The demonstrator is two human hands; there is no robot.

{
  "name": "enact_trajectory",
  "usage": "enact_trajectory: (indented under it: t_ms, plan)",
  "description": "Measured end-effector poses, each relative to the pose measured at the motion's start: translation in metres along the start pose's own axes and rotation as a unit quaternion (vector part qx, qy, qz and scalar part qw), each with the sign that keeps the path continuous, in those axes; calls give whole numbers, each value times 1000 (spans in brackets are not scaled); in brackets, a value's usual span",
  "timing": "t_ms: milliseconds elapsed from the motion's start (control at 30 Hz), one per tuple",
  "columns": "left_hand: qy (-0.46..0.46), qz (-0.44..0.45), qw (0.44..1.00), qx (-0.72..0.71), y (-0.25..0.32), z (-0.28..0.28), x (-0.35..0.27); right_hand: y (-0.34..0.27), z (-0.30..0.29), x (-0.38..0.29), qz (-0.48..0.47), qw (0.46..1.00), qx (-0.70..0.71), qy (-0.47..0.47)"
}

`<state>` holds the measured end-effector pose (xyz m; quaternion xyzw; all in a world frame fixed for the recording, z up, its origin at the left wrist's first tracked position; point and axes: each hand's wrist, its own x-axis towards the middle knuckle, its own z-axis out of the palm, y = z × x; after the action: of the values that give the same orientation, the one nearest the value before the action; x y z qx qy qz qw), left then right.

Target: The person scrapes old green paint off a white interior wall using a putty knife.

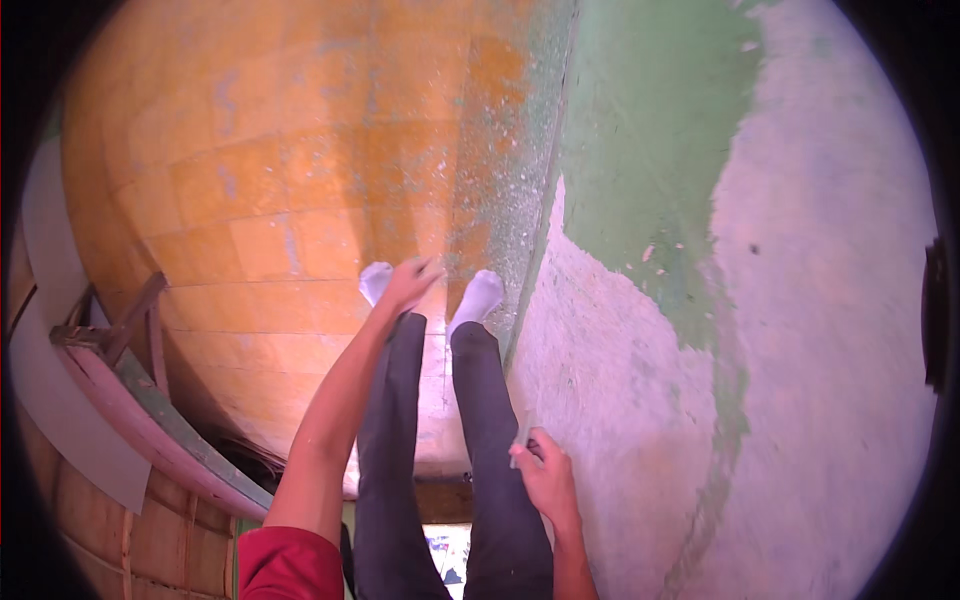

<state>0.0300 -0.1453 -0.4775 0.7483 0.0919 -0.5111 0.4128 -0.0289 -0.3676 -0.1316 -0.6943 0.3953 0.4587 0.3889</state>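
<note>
My right hand (550, 474) grips a thin, pale, flat strip (523, 441) between thumb and fingers, close to the wall. The strip is blurred, so its exact kind is unclear. Beside it, the wall has green paint (637, 135) in its far part and a bare whitish surface (600, 352) with a ragged border. My left hand (411, 285) hangs in front of my legs, above the feet in pale socks (480, 292). Motion blur hides how its fingers are set, and nothing shows clearly in it.
Paint flakes (517, 180) litter the orange tiled floor (247, 187) along the wall's foot. At the left stands a worn wooden bench-like piece (142, 409) with braced legs. Near it are a pale panel (82, 442) and wooden panelling (165, 532).
</note>
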Motion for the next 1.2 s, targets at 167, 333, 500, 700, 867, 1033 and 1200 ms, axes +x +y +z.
enact_trajectory:
  t_ms: [167, 333, 500, 700, 867, 1033, 1200]
  plan:
    - [102, -256, 957, 90, -149, -85, -228, -70, 30, -80, -88, 992, -64, -66]
    - [20, -395, 914, 91, -228, -109, -468, -154, 34, -174, -206, 978, -11, -23]
    - [13, -404, 905, -134, -155, -125, -552, -197, 43, -229, -300, 952, -53, 14]
    - [78, -58, 959, -267, 146, -247, -502, -271, 30, -294, -423, 897, -126, 8]
    - [-77, 95, 910, -396, 349, -335, -502, -323, 14, -304, -469, 878, -46, 86]
    - [-47, 139, 925, -349, 435, -383, -500, -384, -27, -315, -476, 875, 45, 77]
    - [81, 248, 928, -266, 475, -419, -474, -443, -43, -320, -546, 818, 22, 180]
